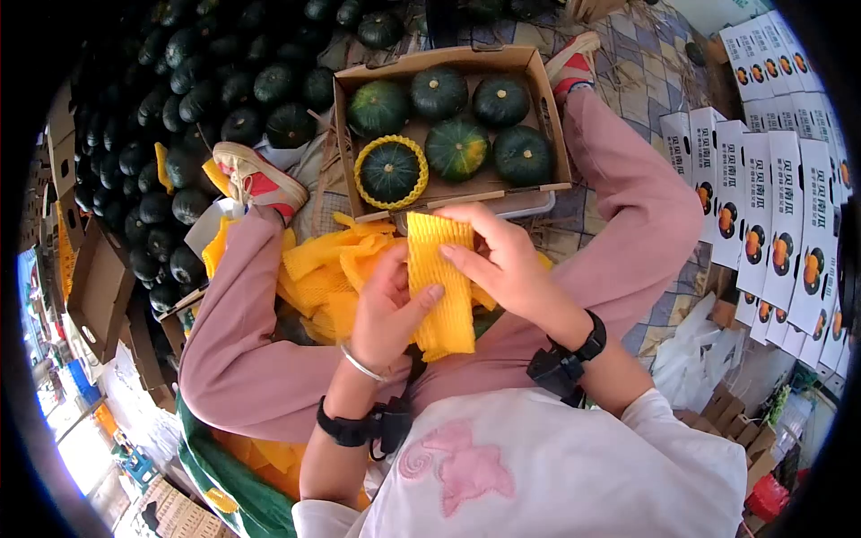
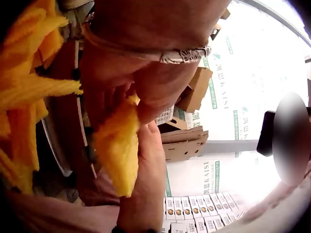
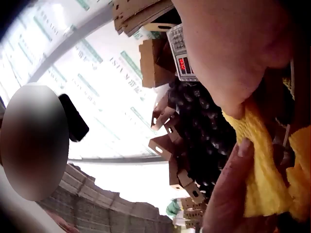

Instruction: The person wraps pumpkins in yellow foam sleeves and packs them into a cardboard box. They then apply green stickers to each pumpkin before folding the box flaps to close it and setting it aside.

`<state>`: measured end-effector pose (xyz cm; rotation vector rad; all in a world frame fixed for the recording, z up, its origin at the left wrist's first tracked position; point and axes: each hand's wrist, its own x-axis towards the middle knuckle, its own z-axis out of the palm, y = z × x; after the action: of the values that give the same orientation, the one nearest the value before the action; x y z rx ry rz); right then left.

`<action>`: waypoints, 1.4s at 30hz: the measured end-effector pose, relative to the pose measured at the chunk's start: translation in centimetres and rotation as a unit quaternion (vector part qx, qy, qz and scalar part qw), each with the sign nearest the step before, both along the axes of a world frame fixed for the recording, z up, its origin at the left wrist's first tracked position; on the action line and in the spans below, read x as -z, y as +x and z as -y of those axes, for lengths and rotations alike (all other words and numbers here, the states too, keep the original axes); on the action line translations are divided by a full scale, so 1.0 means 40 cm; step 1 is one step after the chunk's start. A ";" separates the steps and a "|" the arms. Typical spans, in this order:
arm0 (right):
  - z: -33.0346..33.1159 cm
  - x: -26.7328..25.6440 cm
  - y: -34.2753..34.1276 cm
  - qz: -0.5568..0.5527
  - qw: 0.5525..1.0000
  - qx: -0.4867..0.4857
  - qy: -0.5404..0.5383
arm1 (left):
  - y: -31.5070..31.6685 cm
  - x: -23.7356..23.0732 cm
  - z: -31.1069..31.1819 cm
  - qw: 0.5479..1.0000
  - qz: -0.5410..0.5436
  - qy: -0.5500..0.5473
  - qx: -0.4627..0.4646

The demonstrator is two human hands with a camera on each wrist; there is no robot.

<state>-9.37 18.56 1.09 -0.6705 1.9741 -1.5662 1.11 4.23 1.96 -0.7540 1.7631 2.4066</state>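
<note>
Both hands hold a flat yellow foam net sleeve [image 1: 441, 309] above the lap in the head view. My left hand [image 1: 381, 309] pinches its left edge, thumb lying over the front. My right hand [image 1: 502, 260] grips its upper right part, thumb on top and fingers behind. The sleeve [image 2: 119, 150] hangs from the fingers in the left wrist view, and the right wrist view shows the sleeve [image 3: 260, 165] between both hands. Just beyond, an open cardboard box [image 1: 556, 134] contains several dark green pumpkins [image 1: 439, 92]. One pumpkin [image 1: 391, 170] at its near left corner wears a yellow net.
More yellow sleeves [image 1: 327, 269] are heaped between the legs, beside the left hand. A large pile of green pumpkins [image 1: 193, 108] fills the left side. Printed white cartons [image 1: 780, 215] stand in rows at right, near a clear plastic bag [image 1: 695, 363]. A digital scale [image 3: 182, 56] shows red digits.
</note>
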 end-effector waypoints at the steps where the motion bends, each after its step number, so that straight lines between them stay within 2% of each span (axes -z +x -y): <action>1: -0.001 0.006 -0.007 -0.173 0.984 0.002 0.043 | 0.003 -0.003 -0.010 0.999 0.009 0.043 -0.008; 4: -0.003 0.030 -0.039 -0.395 0.916 0.062 -0.016 | 0.007 0.018 0.012 0.993 0.083 -0.012 0.082; 5: -0.009 0.014 -0.043 -0.216 0.976 0.023 0.007 | 0.005 0.023 0.025 0.987 0.108 -0.030 0.115; 6: -0.024 -0.021 -0.048 -0.026 0.999 -0.018 0.027 | 0.010 0.023 0.034 0.990 0.090 0.083 0.074; 7: -0.042 -0.044 -0.054 0.165 0.983 -0.060 0.047 | 0.015 0.023 0.043 0.978 0.070 0.194 0.031; 8: -0.057 -0.043 -0.079 0.206 0.965 -0.160 -0.002 | 0.010 0.019 0.048 0.952 0.046 0.302 -0.011; 11: -0.061 -0.068 -0.048 0.357 0.914 -0.084 -0.173 | -0.026 -0.052 0.050 0.937 0.107 0.325 -0.075; 12: -0.042 -0.088 -0.031 0.388 0.899 -0.052 -0.198 | -0.025 -0.054 0.030 0.972 0.022 0.228 -0.046; 13: -0.043 -0.070 -0.026 0.348 0.924 -0.032 -0.155 | -0.024 -0.057 0.011 0.990 -0.059 0.123 -0.034; 15: -0.034 0.013 -0.040 0.256 0.964 0.004 -0.072 | -0.044 -0.001 0.019 0.993 -0.095 -0.066 -0.032; 16: -0.044 0.053 -0.057 -0.008 0.983 0.031 0.183 | -0.042 -0.012 0.060 0.912 -0.011 -0.406 0.062; 17: -0.049 0.047 -0.042 0.105 0.992 0.013 0.061 | -0.041 -0.013 0.061 0.878 -0.042 -0.472 0.060; 18: -0.049 0.037 -0.039 0.207 0.976 -0.011 -0.063 | -0.055 -0.006 0.063 0.838 -0.078 -0.538 0.050; 19: -0.046 0.028 -0.041 0.306 0.933 -0.039 -0.184 | -0.066 0.001 0.066 0.791 -0.110 -0.600 0.039; 20: -0.044 -0.026 -0.036 0.457 0.860 -0.043 -0.223 | -0.073 0.006 0.083 0.878 -0.109 -0.458 0.086; 21: -0.056 -0.023 -0.038 0.468 0.860 -0.015 -0.204 | -0.085 0.002 0.095 0.939 -0.102 -0.299 0.132; 22: -0.069 -0.009 -0.033 0.444 0.880 -0.066 -0.158 | -0.079 -0.025 0.090 0.989 -0.076 -0.013 0.125; 23: -0.082 0.017 -0.027 0.413 0.896 -0.120 -0.110 | -0.077 -0.059 0.081 0.954 -0.047 0.274 0.108; 24: -0.089 0.032 0.000 0.437 0.846 -0.247 -0.180 | -0.072 -0.047 0.094 0.935 -0.088 0.317 0.134; 26: -0.104 0.013 -0.023 0.474 0.837 -0.079 -0.262 | -0.081 -0.021 0.078 0.945 -0.089 0.298 0.107; 27: -0.101 -0.018 -0.044 0.488 0.820 0.002 -0.297 | -0.101 -0.034 0.056 0.973 -0.059 0.204 0.085; 28: -0.077 -0.052 -0.118 0.477 0.816 0.080 -0.317 | -0.131 0.019 0.052 0.981 -0.060 0.146 0.112; 29: -0.069 0.026 -0.207 0.415 0.859 0.018 -0.299 | -0.153 0.090 0.058 0.987 -0.010 0.046 0.154; 30: -0.023 0.039 -0.261 0.360 0.911 0.049 -0.194 | -0.211 0.134 0.057 0.982 0.039 -0.027 0.184; 31: 0.001 0.131 -0.332 0.120 0.992 -0.004 -0.044 | -0.273 0.162 0.043 0.985 0.109 -0.059 0.120; 32: 0.038 0.177 -0.394 -0.090 0.987 -0.031 0.133 | -0.320 0.243 0.032 0.989 0.119 0.081 0.018; 33: 0.068 0.251 -0.439 -0.160 0.944 -0.099 0.271 | -0.368 0.253 0.029 0.971 0.200 0.134 0.001; 34: 0.076 0.296 -0.448 -0.131 0.931 -0.158 0.303 | -0.389 0.321 0.033 0.965 0.229 0.127 -0.024; 35: 0.078 0.322 -0.467 -0.116 0.932 -0.174 0.295 | -0.406 0.384 0.041 0.958 0.258 0.119 -0.049; 36: 0.064 0.302 -0.472 -0.147 0.942 -0.145 0.264 | -0.373 0.361 0.047 0.973 0.182 0.126 -0.071; 37: 0.043 0.268 -0.441 -0.175 0.950 -0.116 0.231 | -0.300 0.318 0.049 0.981 0.108 0.132 -0.094; 39: 0.017 0.080 -0.322 -0.095 0.963 -0.049 0.247 | -0.219 0.194 0.078 0.970 0.054 0.183 -0.151; 41: 0.000 0.054 -0.148 -0.172 0.978 -0.025 0.113 | -0.191 0.134 0.098 0.930 -0.060 0.310 -0.189; 42: -0.001 0.050 -0.122 -0.177 0.975 -0.017 0.131 | -0.185 0.120 0.109 0.929 -0.095 0.332 -0.129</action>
<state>-14.26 18.62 -0.93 -0.9173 2.3589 -1.1961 -6.31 -0.14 -2.83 -0.6990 0.7884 3.0517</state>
